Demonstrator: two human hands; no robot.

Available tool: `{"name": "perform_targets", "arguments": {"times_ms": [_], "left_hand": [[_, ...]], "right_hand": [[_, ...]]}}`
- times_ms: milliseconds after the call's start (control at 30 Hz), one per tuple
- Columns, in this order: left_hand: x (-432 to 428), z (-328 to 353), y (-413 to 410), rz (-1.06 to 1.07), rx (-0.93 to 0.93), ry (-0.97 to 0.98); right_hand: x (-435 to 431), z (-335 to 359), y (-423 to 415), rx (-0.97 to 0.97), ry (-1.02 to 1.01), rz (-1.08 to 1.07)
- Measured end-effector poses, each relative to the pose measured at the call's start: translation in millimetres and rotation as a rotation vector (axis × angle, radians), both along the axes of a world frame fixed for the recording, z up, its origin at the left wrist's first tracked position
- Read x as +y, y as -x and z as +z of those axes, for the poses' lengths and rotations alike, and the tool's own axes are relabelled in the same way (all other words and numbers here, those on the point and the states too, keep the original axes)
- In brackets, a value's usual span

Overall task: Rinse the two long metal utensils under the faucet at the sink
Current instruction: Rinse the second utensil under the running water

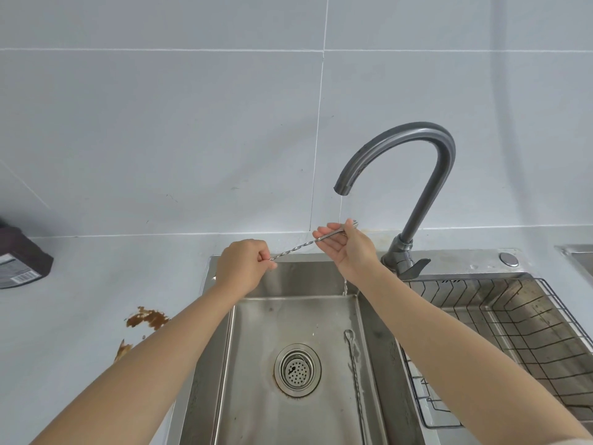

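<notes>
A long twisted metal utensil (295, 249) stretches between my two hands above the sink (221, 348). My left hand (242, 268) pinches its near end with curled fingers. My right hand (348, 248) lies palm up under its far end, thumb pressing it onto the fingers, directly below the spout of the grey faucet (414, 175). A thin stream of water falls from the spout past my right hand into the basin. A second long metal utensil (354, 374) lies flat on the sink floor, right of the drain strainer (297, 370).
A black wire rack (500, 342) sits in the right-hand basin. A dark container (19, 255) stands on the counter at the far left. Brown stains (147, 317) mark the counter left of the sink. The tiled wall rises close behind the faucet.
</notes>
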State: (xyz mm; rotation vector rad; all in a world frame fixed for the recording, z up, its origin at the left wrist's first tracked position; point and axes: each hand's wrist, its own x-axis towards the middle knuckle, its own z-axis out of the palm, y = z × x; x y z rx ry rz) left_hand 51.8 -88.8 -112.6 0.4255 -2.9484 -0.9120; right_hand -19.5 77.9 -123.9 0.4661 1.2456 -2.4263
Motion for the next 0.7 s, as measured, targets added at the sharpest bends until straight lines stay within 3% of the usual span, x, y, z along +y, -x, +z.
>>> {"name": "perform_targets", "arguments": {"times_ms": [700], "left_hand": [[-12,-1,-3,-0.019,-0.008,0.015]], "right_hand": [[8,6,2,0.098,0.015,-0.010]]}}
